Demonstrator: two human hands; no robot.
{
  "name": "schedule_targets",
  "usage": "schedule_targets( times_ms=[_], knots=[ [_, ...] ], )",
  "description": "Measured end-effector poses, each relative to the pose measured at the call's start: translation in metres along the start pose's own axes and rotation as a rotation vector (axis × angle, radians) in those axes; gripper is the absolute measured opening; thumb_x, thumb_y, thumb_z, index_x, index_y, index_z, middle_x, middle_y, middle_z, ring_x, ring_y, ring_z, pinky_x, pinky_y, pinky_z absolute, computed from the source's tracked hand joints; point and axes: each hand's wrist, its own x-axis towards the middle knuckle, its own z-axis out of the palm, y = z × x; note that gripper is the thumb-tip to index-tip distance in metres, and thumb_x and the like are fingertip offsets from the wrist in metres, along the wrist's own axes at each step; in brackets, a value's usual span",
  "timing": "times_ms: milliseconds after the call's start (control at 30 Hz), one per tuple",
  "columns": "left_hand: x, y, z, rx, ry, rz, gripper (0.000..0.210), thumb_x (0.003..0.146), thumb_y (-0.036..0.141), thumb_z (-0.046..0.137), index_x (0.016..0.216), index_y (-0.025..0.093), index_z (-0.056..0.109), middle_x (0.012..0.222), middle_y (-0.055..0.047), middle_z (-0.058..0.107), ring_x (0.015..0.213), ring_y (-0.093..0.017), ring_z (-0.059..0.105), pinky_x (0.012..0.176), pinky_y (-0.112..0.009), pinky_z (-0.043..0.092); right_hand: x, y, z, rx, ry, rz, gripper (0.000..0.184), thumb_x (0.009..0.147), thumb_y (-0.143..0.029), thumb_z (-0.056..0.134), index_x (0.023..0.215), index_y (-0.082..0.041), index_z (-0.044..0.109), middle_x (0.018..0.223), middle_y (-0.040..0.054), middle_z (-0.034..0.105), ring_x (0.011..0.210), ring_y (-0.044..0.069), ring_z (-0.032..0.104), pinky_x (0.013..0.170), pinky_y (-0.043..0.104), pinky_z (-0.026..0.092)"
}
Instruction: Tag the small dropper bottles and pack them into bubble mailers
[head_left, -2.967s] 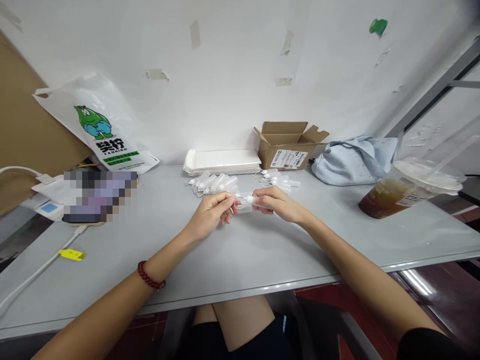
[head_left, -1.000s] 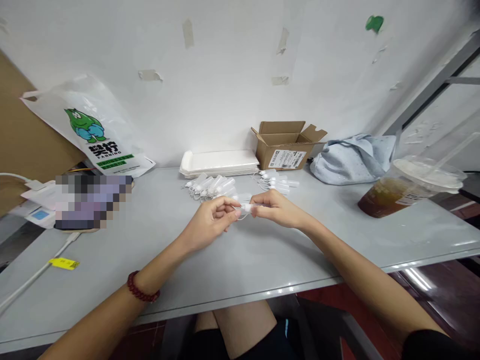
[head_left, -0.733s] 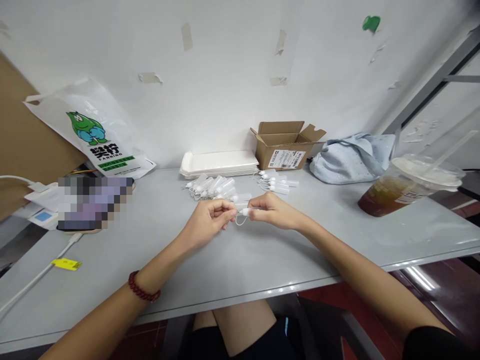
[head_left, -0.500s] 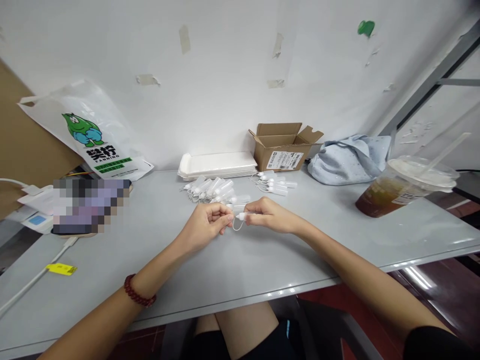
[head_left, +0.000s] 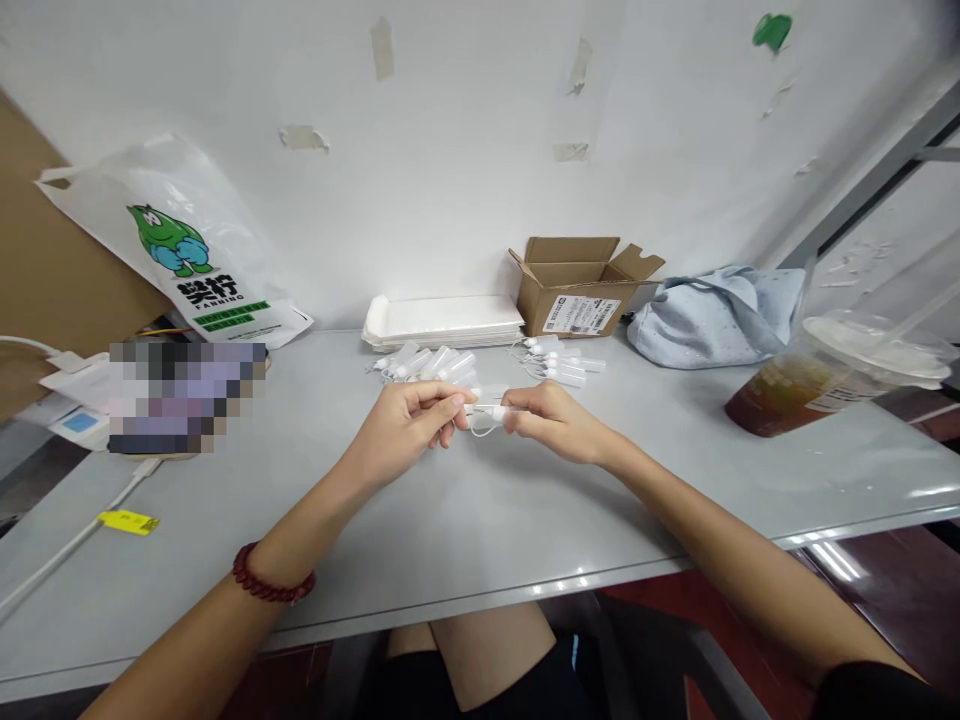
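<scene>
My right hand (head_left: 559,420) is closed around a small clear squeeze bottle with a white top (head_left: 498,413), held sideways above the table. Most of its body is hidden in my fingers. A thin white strap (head_left: 484,433) loops from the top toward my left hand (head_left: 416,425). There, thumb and fingers pinch the bottle's small white cap end; whether it sits on the tip or apart, I cannot tell. Just behind my left hand lies a pile of similar bottles (head_left: 431,362). A smaller group of bottles (head_left: 564,362) lies behind my right hand.
White trays (head_left: 450,316) are stacked against the wall, beside an open cardboard box (head_left: 570,290). A light blue cloth bag (head_left: 705,325) and a drink cup (head_left: 795,390) stand right. Left are a plastic bag (head_left: 202,250), a blurred-out phone (head_left: 187,400) and a cable (head_left: 67,555).
The view has shifted slightly. My right hand and the bottle's white top have drawn a little away from my left fingers, and more white shows between the hands.
</scene>
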Motion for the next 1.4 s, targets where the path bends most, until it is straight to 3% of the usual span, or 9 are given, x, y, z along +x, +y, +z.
schedule_targets(
  times_ms=[100, 267, 367, 533, 633, 733, 967, 1167, 1400],
  knots=[
    [0.0, -0.003, 0.003, 0.066, -0.016, -0.02, 0.023, 0.08, 0.035, 0.058, 0.086, 0.015, 0.067, 0.071, -0.001, 0.064, 0.053, -0.009, 0.051, 0.052, -0.023, 0.041, 0.001, 0.001, 0.0, -0.004, -0.006, 0.013, 0.027, 0.083, -0.032, 0.042, 0.061, -0.017, 0.047, 0.055, -0.0051, 0.036, 0.052, 0.008, 0.033, 0.051, 0.023, 0.025],
    [0.002, -0.011, 0.01, 0.323, -0.05, 0.057, 0.023, 0.082, 0.032, 0.053, 0.071, 0.016, 0.065, 0.062, 0.001, 0.06, 0.055, -0.011, 0.049, 0.054, -0.024, 0.039, 0.003, 0.005, -0.002, -0.061, -0.063, 0.044, 0.029, 0.083, -0.035, 0.046, 0.06, -0.017, 0.047, 0.053, -0.0062, 0.033, 0.051, 0.008, 0.03, 0.05, 0.023, 0.025],
    [0.004, -0.016, 0.007, 0.392, -0.027, 0.078, 0.023, 0.082, 0.031, 0.052, 0.07, 0.017, 0.065, 0.061, 0.001, 0.06, 0.057, -0.012, 0.05, 0.055, -0.024, 0.038, 0.005, 0.01, -0.014, -0.132, 0.043, 0.064, 0.033, 0.088, -0.039, 0.043, 0.065, -0.017, 0.051, 0.057, -0.0038, 0.043, 0.054, 0.01, 0.038, 0.055, 0.024, 0.029],
    [0.007, -0.023, -0.001, 0.425, 0.168, 0.082, 0.024, 0.082, 0.033, 0.051, 0.074, 0.016, 0.065, 0.065, -0.001, 0.063, 0.06, -0.014, 0.053, 0.058, -0.025, 0.04, 0.002, 0.026, -0.042, -0.207, 0.221, 0.239, 0.047, 0.093, -0.05, 0.031, 0.072, -0.017, 0.057, 0.065, 0.0006, 0.055, 0.06, 0.012, 0.048, 0.057, 0.025, 0.032],
    [0.009, -0.025, -0.001, 0.467, 0.277, 0.087, 0.023, 0.082, 0.032, 0.05, 0.075, 0.016, 0.065, 0.066, -0.002, 0.065, 0.062, -0.015, 0.056, 0.059, -0.025, 0.04, 0.001, 0.036, -0.054, -0.434, 0.272, 0.261, 0.035, 0.091, -0.041, 0.042, 0.066, -0.017, 0.053, 0.063, 0.0013, 0.055, 0.058, 0.013, 0.046, 0.055, 0.026, 0.03],
    [0.011, -0.029, -0.001, 0.505, 0.344, 0.098, 0.024, 0.083, 0.033, 0.049, 0.077, 0.016, 0.065, 0.067, -0.002, 0.066, 0.063, -0.016, 0.058, 0.059, -0.025, 0.041, -0.001, 0.043, -0.061, -0.618, 0.299, 0.301, 0.017, 0.086, -0.026, 0.049, 0.074, -0.017, 0.056, 0.072, 0.0044, 0.063, 0.065, 0.014, 0.051, 0.058, 0.026, 0.031],
    [0.013, -0.04, 0.001, 0.719, 0.225, 0.07, 0.032, 0.085, 0.035, 0.045, 0.06, 0.018, 0.056, 0.057, -0.002, 0.06, 0.055, -0.016, 0.051, 0.058, -0.027, 0.035, -0.003, 0.054, -0.07, -0.739, 0.178, 0.464, 0.01, 0.08, -0.018, 0.057, 0.087, -0.016, 0.063, 0.088, 0.0067, 0.069, 0.077, 0.017, 0.059, 0.061, 0.025, 0.035],
    [0.011, -0.036, 0.002, 0.745, 0.233, 0.073, 0.037, 0.085, 0.036, 0.044, 0.053, 0.02, 0.04, 0.051, 0.001, 0.049, 0.051, -0.014, 0.042, 0.055, -0.026, 0.03, 0.0, 0.058, -0.066, -0.764, 0.134, 0.481, 0.013, 0.078, -0.02, 0.062, 0.09, -0.017, 0.066, 0.09, 0.0071, 0.069, 0.079, 0.018, 0.06, 0.061, 0.025, 0.034],
    [0.009, -0.033, 0.005, 0.716, 0.222, 0.085, 0.036, 0.086, 0.036, 0.043, 0.054, 0.021, 0.036, 0.051, 0.002, 0.043, 0.05, -0.013, 0.038, 0.054, -0.026, 0.028, 0.005, 0.05, -0.051, -0.794, 0.082, 0.485, 0.014, 0.078, -0.026, 0.059, 0.077, -0.013, 0.065, 0.089, 0.0142, 0.066, 0.077, 0.021, 0.058, 0.057, 0.027, 0.03]
  ],
)
